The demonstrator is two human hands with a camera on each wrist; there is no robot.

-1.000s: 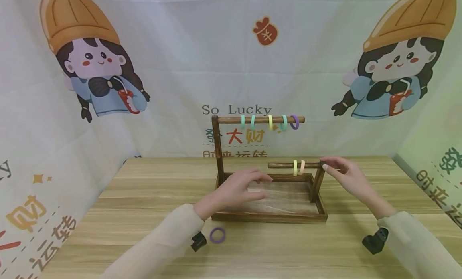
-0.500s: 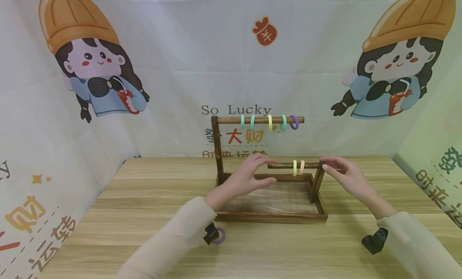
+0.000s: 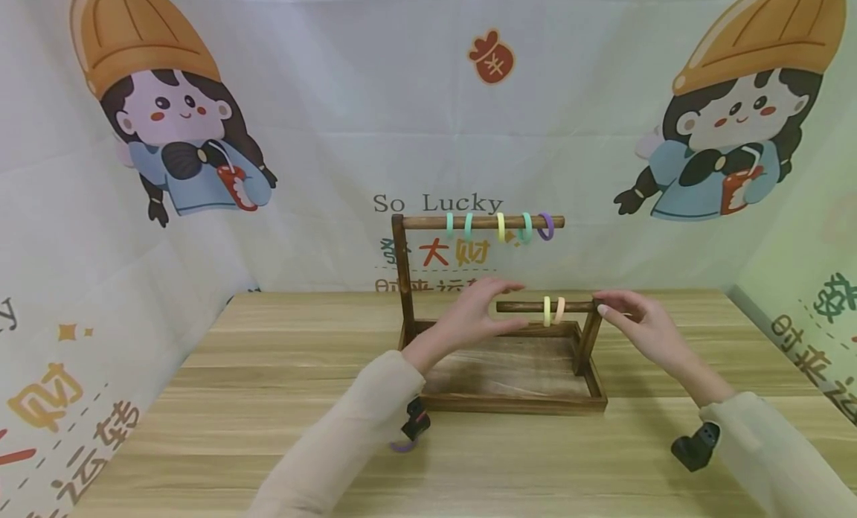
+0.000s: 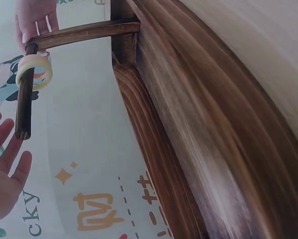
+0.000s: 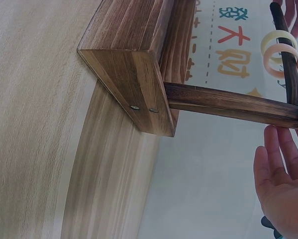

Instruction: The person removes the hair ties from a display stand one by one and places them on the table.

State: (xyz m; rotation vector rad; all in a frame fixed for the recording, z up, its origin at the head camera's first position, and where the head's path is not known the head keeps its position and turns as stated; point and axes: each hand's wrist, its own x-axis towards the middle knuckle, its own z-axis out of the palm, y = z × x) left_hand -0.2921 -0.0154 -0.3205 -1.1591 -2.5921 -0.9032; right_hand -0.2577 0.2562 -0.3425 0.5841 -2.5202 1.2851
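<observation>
A dark wooden rack (image 3: 502,405) with a tray base carries a long upper rod (image 3: 428,223) and a shorter, lower rod (image 3: 515,307). On the lower rod hang a yellow ring (image 3: 547,321) and a peach ring (image 3: 559,314), close together near the post. My left hand (image 3: 462,321) is at this rod's free end, thumb and fingers spread apart and holding nothing; the rings lie beyond its fingertips. My right hand (image 3: 639,328) pinches the top of the short post (image 3: 589,347) at the rod's other end, its thumb in front. In the right wrist view its fingers (image 5: 288,154) extend fairly straight.
Several green, yellow and purple rings hang on the upper rod, a purple ring (image 3: 546,226) outermost. Another purple ring (image 3: 403,448) lies on the wooden table (image 3: 268,369), partly hidden by the left wrist camera (image 3: 416,419). A printed cloth (image 3: 321,131) hangs behind.
My left hand has moved up and to the right, from over the tray to the lower rod's free end. Its wrist camera now partly covers the table ring. My right hand stays still.
</observation>
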